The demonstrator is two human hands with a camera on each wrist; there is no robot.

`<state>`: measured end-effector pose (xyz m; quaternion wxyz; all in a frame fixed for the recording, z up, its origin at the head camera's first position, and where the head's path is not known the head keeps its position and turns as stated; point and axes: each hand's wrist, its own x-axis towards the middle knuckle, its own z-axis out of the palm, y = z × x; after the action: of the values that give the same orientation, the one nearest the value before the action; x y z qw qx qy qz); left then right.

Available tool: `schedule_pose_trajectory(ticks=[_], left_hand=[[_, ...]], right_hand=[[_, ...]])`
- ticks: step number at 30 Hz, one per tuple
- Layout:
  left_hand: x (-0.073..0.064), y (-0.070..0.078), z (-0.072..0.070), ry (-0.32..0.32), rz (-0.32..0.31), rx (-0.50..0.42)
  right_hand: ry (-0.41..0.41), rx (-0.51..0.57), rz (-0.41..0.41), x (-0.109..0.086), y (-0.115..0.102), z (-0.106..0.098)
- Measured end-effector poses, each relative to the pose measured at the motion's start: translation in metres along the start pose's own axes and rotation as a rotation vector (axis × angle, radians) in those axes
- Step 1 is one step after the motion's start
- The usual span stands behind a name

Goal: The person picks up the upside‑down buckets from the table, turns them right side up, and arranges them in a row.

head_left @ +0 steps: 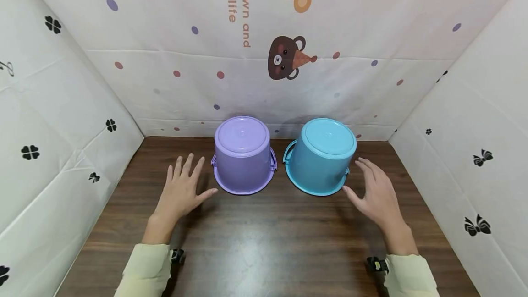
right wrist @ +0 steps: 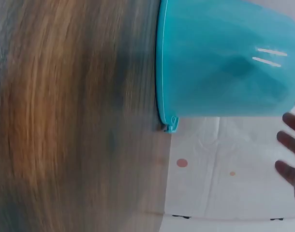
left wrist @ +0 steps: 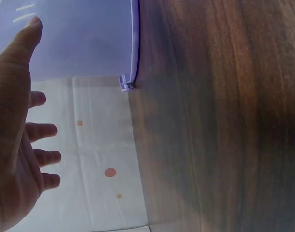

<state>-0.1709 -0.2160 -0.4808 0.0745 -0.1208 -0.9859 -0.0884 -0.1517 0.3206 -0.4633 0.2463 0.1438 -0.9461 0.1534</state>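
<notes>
Two plastic buckets stand upside down, side by side, at the back of the wooden table. The purple bucket (head_left: 243, 164) is on the left, the turquoise bucket (head_left: 323, 164) on the right, each with its handle low by the rim. My left hand (head_left: 181, 191) is beside the purple bucket, fingers spread and thumb pointing toward its rim. In the left wrist view the thumb (left wrist: 24, 43) overlaps the purple wall. To the right of the turquoise bucket, my right hand (head_left: 375, 191) has its fingers extended, holding nothing, with the thumb tip close by the rim.
The brown wooden table (head_left: 264, 242) is enclosed by a patterned cloth back wall (head_left: 165, 90) and white side walls, left (head_left: 62, 118) and right (head_left: 466, 118). Both buckets stand close to the back wall. A dark strap device (head_left: 377, 265) sits by the right wrist.
</notes>
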Motion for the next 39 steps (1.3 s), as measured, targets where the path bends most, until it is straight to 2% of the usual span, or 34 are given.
schedule_pose_trajectory(ticks=[4, 8, 16, 19, 26, 30, 34, 39], left_hand=[[0.0, 0.001, -0.003, 0.024, 0.031, 0.005], [-0.001, 0.003, -0.006, 0.075, 0.071, 0.004], [-0.003, 0.004, -0.005, 0.27, 0.219, -0.034], [-0.003, 0.003, -0.003, 0.312, 0.259, -0.055], [-0.001, 0.0, 0.006, 0.376, 0.353, -0.098], [0.003, -0.003, 0.012, 0.412, 0.407, -0.124], [0.007, -0.009, 0.019, 0.411, 0.445, -0.145], [0.012, -0.014, 0.025, 0.38, 0.468, -0.143]], right_hand=[[0.071, 0.061, -0.065, -0.002, -0.007, -0.001], [0.117, 0.131, -0.138, -0.002, -0.014, 0.0], [0.215, 0.312, -0.348, 0.003, -0.033, 0.013], [0.184, 0.346, -0.395, 0.007, -0.043, 0.019], [0.083, 0.384, -0.431, 0.015, -0.062, 0.033], [0.055, 0.395, -0.466, 0.022, -0.07, 0.044], [0.027, 0.393, -0.507, 0.03, -0.078, 0.055], [-0.036, 0.367, -0.532, 0.038, -0.087, 0.066]])
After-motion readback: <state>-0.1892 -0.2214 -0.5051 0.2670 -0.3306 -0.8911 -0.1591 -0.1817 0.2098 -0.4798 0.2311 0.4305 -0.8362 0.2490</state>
